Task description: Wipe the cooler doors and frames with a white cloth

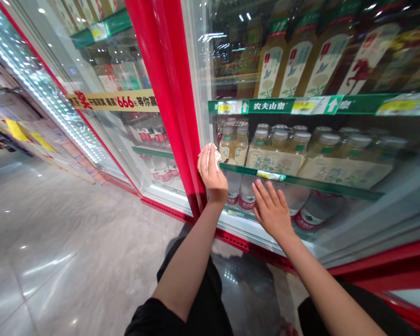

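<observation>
My left hand (213, 179) is closed on a crumpled white cloth (217, 157), pressed at the left edge of the glass door beside the red door frame (171, 93). Part of the cloth is hidden under the fingers. A ring shows on that hand. To the right, my right hand (273, 210) is open, its fingers stretched out against or just off the glass, below a green shelf edge (336, 185). Behind the glass stand bottles of tea drink (280, 151) in packs and, lower down, large water bottles (310, 217).
A second glass door with a yellow promotional strip (126, 101) stands to the left. Tall drink bottles (296, 60) fill the upper shelf. A red base grille (168, 210) runs along the shiny grey floor (73, 252). Another lit display stretches away at far left.
</observation>
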Demonstrator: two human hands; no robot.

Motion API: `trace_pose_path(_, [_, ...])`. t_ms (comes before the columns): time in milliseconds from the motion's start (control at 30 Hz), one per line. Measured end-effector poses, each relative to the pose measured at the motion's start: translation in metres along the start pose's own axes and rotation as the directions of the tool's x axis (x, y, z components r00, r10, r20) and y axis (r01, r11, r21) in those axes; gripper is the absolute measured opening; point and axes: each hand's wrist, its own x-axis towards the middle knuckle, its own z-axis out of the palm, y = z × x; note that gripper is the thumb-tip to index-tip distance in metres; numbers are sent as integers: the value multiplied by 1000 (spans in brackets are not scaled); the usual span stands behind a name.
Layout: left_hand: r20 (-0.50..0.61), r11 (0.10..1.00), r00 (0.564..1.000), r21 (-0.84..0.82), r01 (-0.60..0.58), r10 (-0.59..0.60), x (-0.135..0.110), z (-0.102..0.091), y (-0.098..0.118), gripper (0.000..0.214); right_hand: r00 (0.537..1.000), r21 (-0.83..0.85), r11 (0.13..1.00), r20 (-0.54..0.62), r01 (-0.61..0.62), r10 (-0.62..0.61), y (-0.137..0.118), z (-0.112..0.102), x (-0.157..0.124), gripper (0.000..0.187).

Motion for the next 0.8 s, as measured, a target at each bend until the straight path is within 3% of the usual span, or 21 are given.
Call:
trace_pose_path(133, [-50, 995, 994, 15, 99, -98, 2, 1, 0, 53, 1000, 13, 1000, 9, -14, 14, 0, -1, 0, 94])
trace_pose_path(300, [11, 967, 967, -24, 254, -253, -27, 4, 19, 56, 1000, 32, 999, 3, -15, 15, -1, -2, 1, 94])
trace_pose_path(367, [27, 972, 972, -18, 232, -232, -30, 7, 21, 57, 1000, 32, 999, -7, -7, 7, -1, -2, 2, 92])
trace_pose_path(567, [-94, 978, 974, 11, 210, -208, -17, 7, 8, 56, 1000, 23, 1000, -13, 6, -6, 0, -4, 3, 91])
trace_pose_path(800, [-45, 989, 989, 39, 142, -141, -28, 9, 14, 56, 1000, 25, 1000, 15, -14, 14, 0, -3, 1, 90])
